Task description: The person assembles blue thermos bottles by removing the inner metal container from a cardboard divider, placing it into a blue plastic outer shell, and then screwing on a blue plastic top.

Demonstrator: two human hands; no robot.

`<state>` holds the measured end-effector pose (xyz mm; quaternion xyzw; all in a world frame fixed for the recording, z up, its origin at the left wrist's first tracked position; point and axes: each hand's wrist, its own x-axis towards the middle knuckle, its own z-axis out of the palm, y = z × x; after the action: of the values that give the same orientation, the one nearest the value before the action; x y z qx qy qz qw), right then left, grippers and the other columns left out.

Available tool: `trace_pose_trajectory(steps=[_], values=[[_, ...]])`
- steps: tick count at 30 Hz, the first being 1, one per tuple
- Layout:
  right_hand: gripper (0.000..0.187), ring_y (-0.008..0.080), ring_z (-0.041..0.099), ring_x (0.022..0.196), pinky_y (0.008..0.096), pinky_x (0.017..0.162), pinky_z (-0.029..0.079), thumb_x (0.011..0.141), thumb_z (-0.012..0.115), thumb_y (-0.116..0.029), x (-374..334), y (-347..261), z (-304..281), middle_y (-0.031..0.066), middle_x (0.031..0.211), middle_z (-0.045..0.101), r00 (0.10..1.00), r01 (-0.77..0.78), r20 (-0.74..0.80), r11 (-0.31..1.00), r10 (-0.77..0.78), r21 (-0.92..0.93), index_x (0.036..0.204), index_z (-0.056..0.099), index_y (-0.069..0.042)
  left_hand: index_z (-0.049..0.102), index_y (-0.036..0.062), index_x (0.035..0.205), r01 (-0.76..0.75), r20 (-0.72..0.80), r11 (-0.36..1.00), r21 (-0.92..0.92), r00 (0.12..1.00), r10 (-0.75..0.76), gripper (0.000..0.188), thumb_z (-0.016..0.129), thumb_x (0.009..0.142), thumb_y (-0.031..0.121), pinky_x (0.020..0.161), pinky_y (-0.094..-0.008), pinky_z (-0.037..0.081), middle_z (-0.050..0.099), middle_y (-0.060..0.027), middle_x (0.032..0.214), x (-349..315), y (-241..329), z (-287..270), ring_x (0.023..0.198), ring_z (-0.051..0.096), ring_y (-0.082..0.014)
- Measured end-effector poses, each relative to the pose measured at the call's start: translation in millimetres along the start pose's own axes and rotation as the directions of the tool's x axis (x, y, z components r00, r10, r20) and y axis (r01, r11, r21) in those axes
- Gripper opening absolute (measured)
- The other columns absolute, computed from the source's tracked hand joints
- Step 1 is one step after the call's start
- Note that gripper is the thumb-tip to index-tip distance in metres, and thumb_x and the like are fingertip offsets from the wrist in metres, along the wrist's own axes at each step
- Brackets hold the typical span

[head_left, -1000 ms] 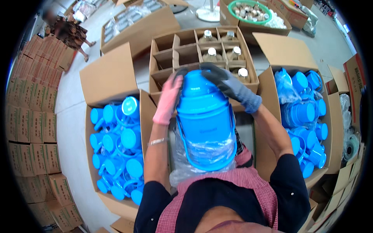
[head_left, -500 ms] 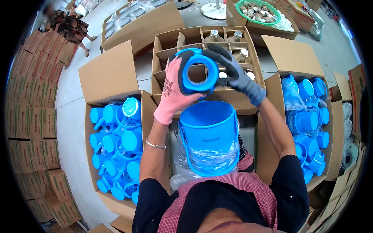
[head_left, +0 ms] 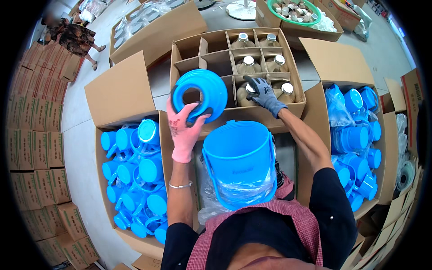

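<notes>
My left hand point(head_left: 184, 130), in a pink glove with dark fingertips, grips a blue funnel-shaped plastic ring point(head_left: 215, 92). It holds the ring tilted over the left front of a divided carton point(head_left: 180, 50). My right hand point(head_left: 265, 93), in a grey-blue glove, has its fingers round the capped neck of a glass bottle point(head_left: 243, 96) in the carton's front row. More glass bottles point(head_left: 249, 67) with pale caps stand in the right-hand compartments. Before me stands a blue bucket-like casing point(head_left: 238, 155) with a handle, clear plastic wrap point(head_left: 243, 189) round its lower part.
Open cartons of blue plastic jugs flank me, a left carton point(head_left: 162, 135) and a right carton point(head_left: 382, 153). A green basin point(head_left: 318, 19) of small caps sits at the back right. Stacked boxes point(head_left: 36, 148) line the left, where a person point(head_left: 74, 38) stands farther back.
My right hand has left the blue ring and moved to the front-row glass bottle. My left hand has carried the ring left and down, tilting it.
</notes>
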<state>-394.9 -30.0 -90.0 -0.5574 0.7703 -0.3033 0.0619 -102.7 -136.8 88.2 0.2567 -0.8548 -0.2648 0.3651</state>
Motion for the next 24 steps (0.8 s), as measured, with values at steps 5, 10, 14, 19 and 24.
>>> trace_pose_trajectory(steps=[5,10,14,19,24], values=[[0.063,0.0306,0.05,0.095,0.0438,0.085,0.042,0.071,0.076,-0.03,34,-83,-108,0.0107,0.103,0.055,0.87,0.215,-0.436,0.973,-0.229,-0.082,0.128,0.054,-0.018,0.063,0.0029,0.099,0.221,-0.12,0.959,-0.178,0.962,-0.244,0.024,0.072,0.077,0.004,0.072,-0.0227,0.047,0.052,-0.0085,0.116,-17,-43,-19,0.083,0.058,-0.0124],[0.048,0.0251,0.049,0.093,0.037,0.082,0.044,0.08,0.07,-0.02,74,-132,-208,0.0097,0.1,0.058,0.693,0.392,-0.557,0.888,-0.457,-0.241,0.126,0.058,-0.012,0.063,0.0059,0.09,0.217,-0.205,0.943,-0.253,0.941,-0.271,0.026,0.078,0.07,0.012,0.094,-0.0401,0.042,0.05,-0.0139,0.118,-1,-30,-11,0.109,0.052,-0.0302],[0.047,0.0263,0.058,0.102,0.0352,0.083,0.049,0.079,0.07,-0.005,97,-150,-208,0.016,0.11,0.06,0.747,0.492,-0.596,0.848,-0.294,0.198,0.123,0.055,-0.001,0.062,0.0041,0.09,0.183,-0.252,0.922,-0.342,0.927,-0.277,0.026,0.078,0.071,0.011,0.092,-0.0376,0.043,0.05,-0.0121,0.117,19,-30,0,0.107,0.052,-0.0277],[0.051,0.0268,0.049,0.089,0.0388,0.079,0.043,0.079,0.074,-0.024,122,-124,-183,0.0094,0.104,0.06,0.721,0.417,-0.544,0.896,-0.43,-0.155,0.125,0.058,-0.013,0.06,0.0027,0.093,0.125,-0.284,0.877,-0.464,0.916,-0.282,0.024,0.075,0.075,0.009,0.082,-0.0301,0.047,0.05,-0.0082,0.111,47,-46,12,0.1,0.052,-0.0192],[0.067,0.032,0.055,0.095,0.0425,0.082,0.048,0.078,0.073,-0.033,143,-110,-161,0.014,0.113,0.058,0.621,0.479,-0.654,0.87,-0.432,-0.12,0.134,0.046,-0.008,0.05,0.0004,0.12,-0.14,-0.382,0.665,-0.733,0.894,-0.233,0.035,0.058,0.093,0.022,0.093,-0.0329,0.041,0.056,-0.0075,0.108,88,-62,28,0.104,0.053,-0.017]])
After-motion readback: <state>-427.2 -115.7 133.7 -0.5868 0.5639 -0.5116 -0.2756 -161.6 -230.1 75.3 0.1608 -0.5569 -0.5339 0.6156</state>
